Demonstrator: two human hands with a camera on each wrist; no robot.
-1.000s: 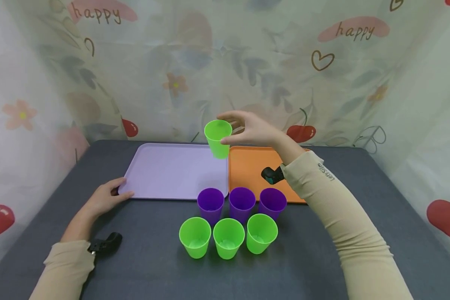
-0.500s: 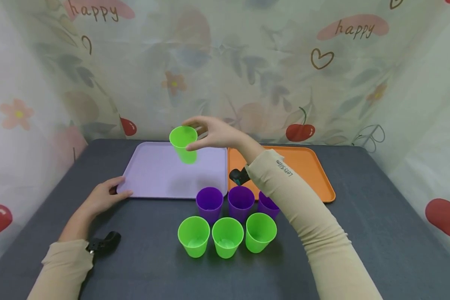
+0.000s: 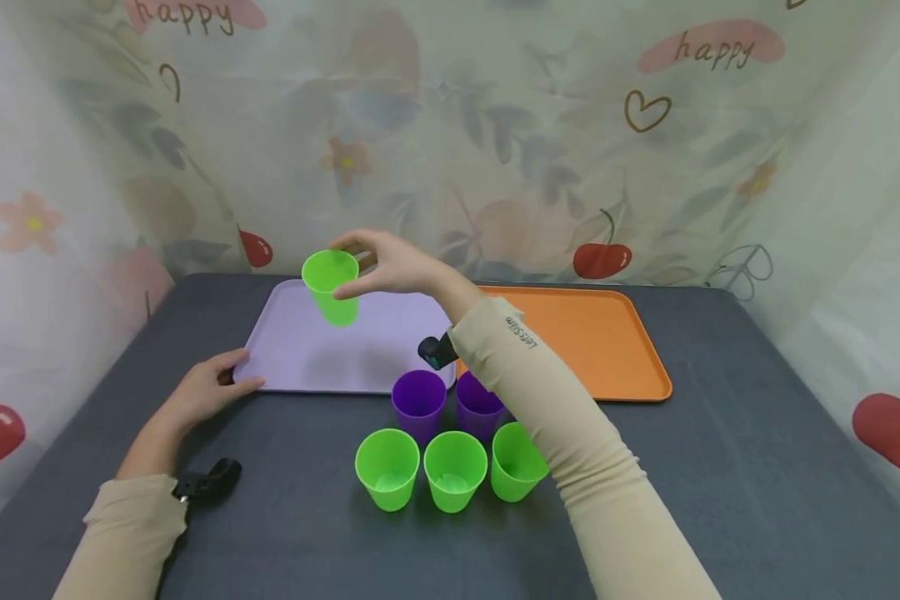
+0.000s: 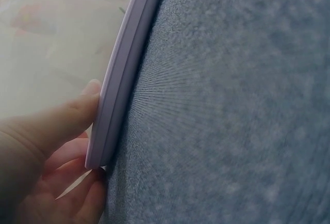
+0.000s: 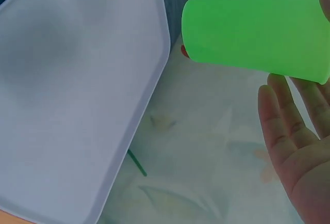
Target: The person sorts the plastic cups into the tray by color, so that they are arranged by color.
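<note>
My right hand [image 3: 390, 265] pinches a green cup [image 3: 332, 287] near its rim, thumb on the near side and fingers behind. The cup is upright with a slight tilt, held above the lavender tray [image 3: 292, 367]. The right wrist view shows the cup [image 5: 252, 33] apart from the tray surface [image 5: 77, 105]. My left hand [image 3: 204, 390] holds the tray's near left corner. In the left wrist view, the thumb of my left hand [image 4: 46, 146] lies on the tray rim [image 4: 116, 90] and the fingers bend by the corner below.
Three green cups [image 3: 387, 468] stand in a front row on the dark table [image 3: 285, 517]. Behind them are purple cups [image 3: 418, 404], partly covered by my right sleeve [image 3: 562, 417]. An orange tray [image 3: 592, 333] lies right of the lavender one. A patterned curtain [image 3: 450, 125] hangs behind.
My right hand has carried the green cup leftward, from near where the trays meet to over the left half of the lavender tray. The left hand stays at the tray corner.
</note>
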